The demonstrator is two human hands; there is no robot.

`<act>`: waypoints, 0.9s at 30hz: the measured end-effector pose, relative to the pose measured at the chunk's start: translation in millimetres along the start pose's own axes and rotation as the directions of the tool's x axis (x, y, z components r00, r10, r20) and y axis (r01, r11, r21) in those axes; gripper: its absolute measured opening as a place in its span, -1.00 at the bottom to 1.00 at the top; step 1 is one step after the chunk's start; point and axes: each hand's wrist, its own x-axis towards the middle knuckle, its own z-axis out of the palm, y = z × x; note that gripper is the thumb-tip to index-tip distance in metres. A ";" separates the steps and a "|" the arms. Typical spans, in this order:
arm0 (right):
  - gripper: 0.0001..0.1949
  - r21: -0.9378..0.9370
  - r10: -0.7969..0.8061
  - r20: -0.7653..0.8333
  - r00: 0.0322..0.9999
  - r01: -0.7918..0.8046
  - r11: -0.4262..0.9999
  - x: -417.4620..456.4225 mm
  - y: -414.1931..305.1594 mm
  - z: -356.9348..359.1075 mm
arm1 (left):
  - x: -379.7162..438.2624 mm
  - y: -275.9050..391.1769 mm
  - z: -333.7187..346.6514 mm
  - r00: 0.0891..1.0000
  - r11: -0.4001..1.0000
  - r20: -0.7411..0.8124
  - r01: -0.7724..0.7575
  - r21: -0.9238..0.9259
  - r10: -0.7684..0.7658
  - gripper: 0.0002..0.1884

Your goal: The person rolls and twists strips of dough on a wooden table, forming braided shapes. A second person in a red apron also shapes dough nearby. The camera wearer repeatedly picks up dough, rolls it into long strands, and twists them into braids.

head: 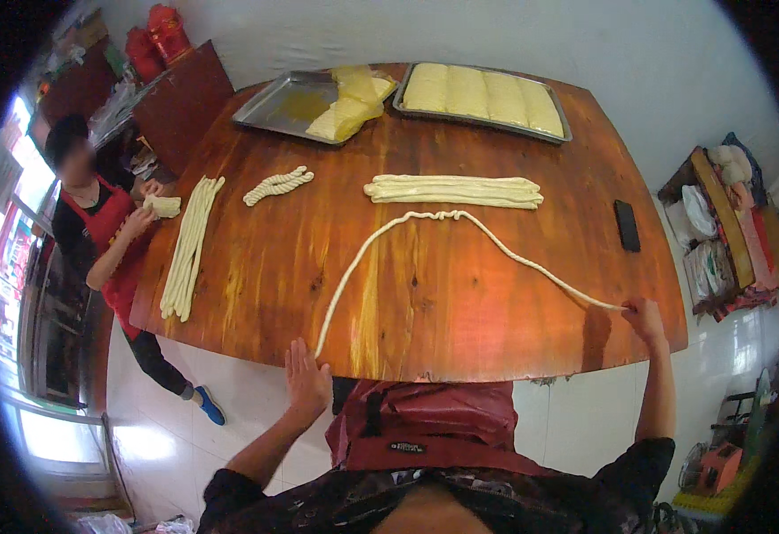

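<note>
A long thin rope of dough (444, 215) arcs across the wooden table, with a small kinked stretch at its top. My right hand (644, 319) pinches the right end, holding it above the tabletop near the right side. At the front edge my left hand (308, 380) lies flat with straight fingers and the thumb apart, against the rope's left end. How much dough lies under the palm is hidden. Just beyond the arc, a bundle of thick dough strands (455, 191) lies side by side.
At the back stand a tray filled with dough slabs (483, 97) and a metal tray (282, 100) partly covered by yellow plastic. A twisted dough piece (278, 185), dough strands (192, 250) and a black phone-like object (627, 225) lie on the table (416, 320). A co-worker (112, 233) handles dough at left.
</note>
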 end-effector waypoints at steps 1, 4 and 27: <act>-0.83 0.032 0.026 0.033 0.999 -0.027 0.999 5.3 6.8 2.9 | 7.1 -25.8 14.2 0.999 0.996 0.041 0.002 -0.084 0.002 -0.55; -0.81 0.063 0.129 0.055 0.990 -0.133 0.989 8.8 42.3 8.2 | 76.7 -105.6 25.1 0.989 0.987 -0.098 0.100 -0.128 -0.112 -0.78; -0.79 0.191 -0.086 0.017 0.996 0.082 0.978 20.0 29.9 33.4 | 17.0 -86.5 -24.0 0.977 0.973 -0.002 0.213 0.083 -0.214 -0.77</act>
